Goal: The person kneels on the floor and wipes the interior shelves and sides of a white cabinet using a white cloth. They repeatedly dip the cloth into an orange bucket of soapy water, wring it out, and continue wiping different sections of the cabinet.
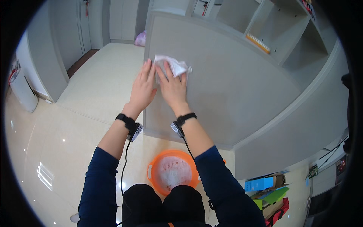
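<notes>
My right hand (pixel 173 88) lies with spread fingers on a white cloth (pixel 178 68), pressing it flat against a grey cabinet side panel (pixel 221 85). Part of the cloth folds up over the fingertips. At the panel's left edge rests my left hand (pixel 143 85), its fingers extended and close together, just left of the cloth and holding nothing. Both wrists wear black straps with small cabled devices. Below, between my forearms, an orange plastic basin (pixel 151 173) stands on the floor in front of my knees, with whitish suds inside.
Open shelves (pixel 286 31) top the cabinet at the upper right. Opened cardboard boxes (pixel 259 184) and a red bag (pixel 279 212) lie on the floor at the lower right. A white cylindrical bin (pixel 24 90) stands at the far left. Thin cables hang from both wrists.
</notes>
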Available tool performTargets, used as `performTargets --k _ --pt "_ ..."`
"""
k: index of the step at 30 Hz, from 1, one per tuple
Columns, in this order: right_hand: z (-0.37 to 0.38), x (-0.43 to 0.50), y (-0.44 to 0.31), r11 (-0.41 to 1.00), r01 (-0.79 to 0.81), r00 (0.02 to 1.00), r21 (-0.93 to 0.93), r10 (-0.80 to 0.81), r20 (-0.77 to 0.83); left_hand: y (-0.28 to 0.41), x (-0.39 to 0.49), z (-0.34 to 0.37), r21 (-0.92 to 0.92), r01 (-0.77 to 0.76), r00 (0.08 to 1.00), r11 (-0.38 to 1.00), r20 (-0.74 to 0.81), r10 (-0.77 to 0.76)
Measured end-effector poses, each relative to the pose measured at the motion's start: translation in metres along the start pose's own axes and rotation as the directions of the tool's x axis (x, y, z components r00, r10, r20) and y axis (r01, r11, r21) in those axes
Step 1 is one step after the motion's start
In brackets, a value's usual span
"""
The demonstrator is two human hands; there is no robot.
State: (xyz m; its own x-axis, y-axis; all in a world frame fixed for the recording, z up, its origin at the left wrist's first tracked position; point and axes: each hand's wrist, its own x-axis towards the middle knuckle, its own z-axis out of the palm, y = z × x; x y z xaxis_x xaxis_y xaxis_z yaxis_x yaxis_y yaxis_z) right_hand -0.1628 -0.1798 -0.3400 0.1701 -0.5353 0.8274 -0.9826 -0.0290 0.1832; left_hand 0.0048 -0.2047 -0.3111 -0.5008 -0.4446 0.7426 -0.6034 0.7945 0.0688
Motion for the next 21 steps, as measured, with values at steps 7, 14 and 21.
performTargets --k 7,14,21 --pt "-0.1 -0.039 0.108 0.987 0.014 0.994 -0.16 -0.031 -0.103 -0.07 -0.092 -0.056 -0.224 0.224 0.947 0.949 0.281 -0.157" --pt "-0.073 0.142 0.064 0.985 -0.012 0.94 -0.171 -0.047 -0.338 -0.062 -0.125 -0.01 -0.537 0.551 0.834 0.639 0.313 -0.455" --pt "0.033 0.043 -0.059 0.911 0.27 0.963 -0.311 -0.257 0.083 -0.049 -0.145 0.018 -0.632 0.671 0.694 0.388 0.352 -0.628"
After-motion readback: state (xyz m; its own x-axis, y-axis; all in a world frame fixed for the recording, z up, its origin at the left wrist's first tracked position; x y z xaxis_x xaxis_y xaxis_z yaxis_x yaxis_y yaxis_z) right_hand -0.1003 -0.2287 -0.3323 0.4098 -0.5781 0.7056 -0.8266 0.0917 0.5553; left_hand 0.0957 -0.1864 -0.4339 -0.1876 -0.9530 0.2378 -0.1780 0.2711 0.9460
